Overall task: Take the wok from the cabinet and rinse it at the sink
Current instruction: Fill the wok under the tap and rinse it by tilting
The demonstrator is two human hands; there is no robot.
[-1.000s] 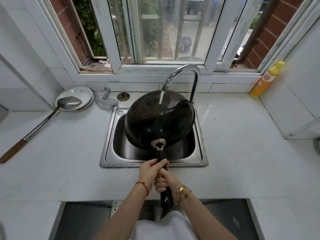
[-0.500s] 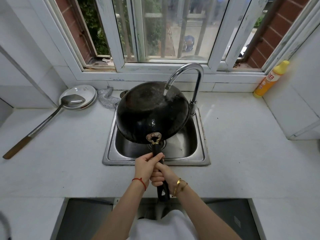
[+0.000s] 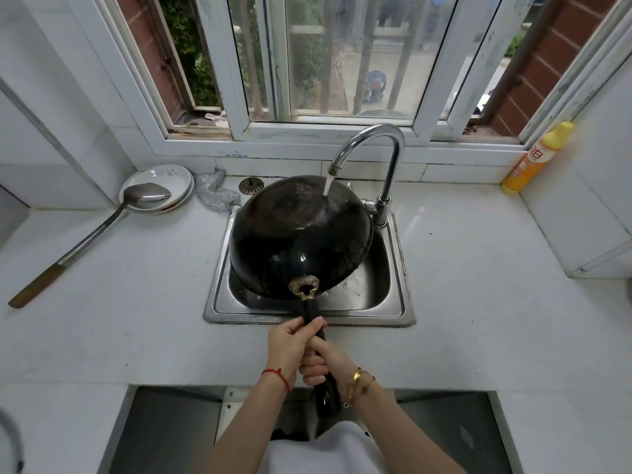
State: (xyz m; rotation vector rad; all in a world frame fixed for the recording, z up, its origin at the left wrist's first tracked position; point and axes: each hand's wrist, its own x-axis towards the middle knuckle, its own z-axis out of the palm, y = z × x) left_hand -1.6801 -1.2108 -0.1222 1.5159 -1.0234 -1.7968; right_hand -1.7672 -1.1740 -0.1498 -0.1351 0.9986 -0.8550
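A black wok (image 3: 294, 237) hangs upside down over the steel sink (image 3: 398, 268), its wet, rounded underside facing me. Water runs from the chrome faucet (image 3: 371, 145) onto the far right of that underside. The wok's black handle (image 3: 313, 313) points toward me. My left hand (image 3: 290, 343) grips the handle nearer the wok, and my right hand (image 3: 325, 366) grips it just behind, the two hands touching. The wok hides most of the sink basin.
On the white counter (image 3: 478, 302) at the left lie a long metal ladle (image 3: 102, 224) with a wooden grip, white plates (image 3: 167, 177), a steel scourer (image 3: 213, 191) and a drain strainer (image 3: 251, 184). A yellow detergent bottle (image 3: 537, 159) stands at the back right.
The wok has shifted left and back a little and tipped so its underside faces up more. The water now lands on its far right side. Both hands keep their grip.
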